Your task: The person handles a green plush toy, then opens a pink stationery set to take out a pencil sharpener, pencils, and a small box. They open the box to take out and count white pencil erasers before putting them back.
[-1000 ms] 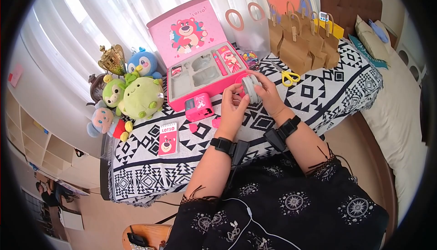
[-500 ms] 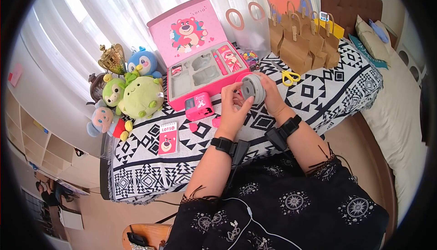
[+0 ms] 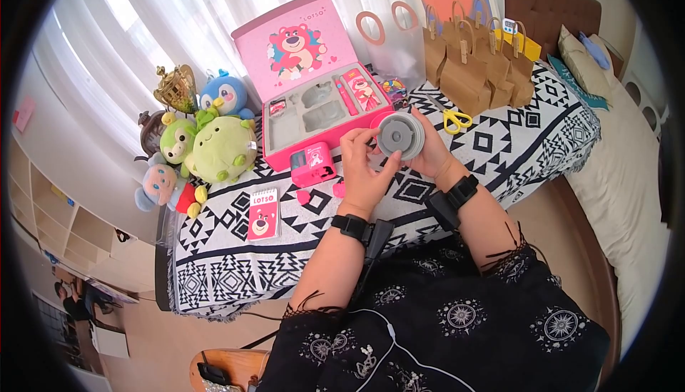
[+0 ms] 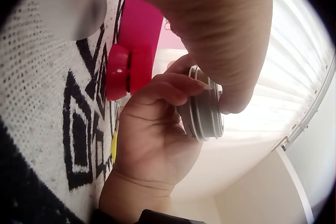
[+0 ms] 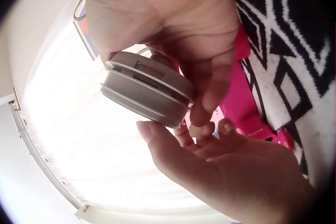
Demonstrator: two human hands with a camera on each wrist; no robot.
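Both hands hold a grey round lid-like piece (image 3: pixel 401 137) above the table, its recessed face and central hub turned up toward the head camera. My right hand (image 3: pixel 432 155) grips it from the right side, fingers partly hidden behind it. From the left, my left hand (image 3: pixel 365 171) pinches its edge between thumb and fingers. Ridges and small slots show along the side of the grey piece (image 5: pixel 144 90) in the right wrist view. Nearest to the left hand on the cloth are a pink box-shaped gadget (image 3: pixel 312 165) and two small pink pieces, one of them a pink piece (image 3: pixel 303 197).
Behind the hands, an open pink LOTSO gift box (image 3: pixel 292 153) has a grey moulded insert. A LOTSO notepad (image 3: pixel 263 215) lies front left, near several plush toys (image 3: pixel 222 149). Yellow-handled scissors (image 3: pixel 457 121) and brown paper bags (image 3: pixel 471 78) are on the right.
The grey piece has turned from nearly side-on to show its round face. My right fingers have shifted behind it, while my left thumb and fingers stay at its left edge.
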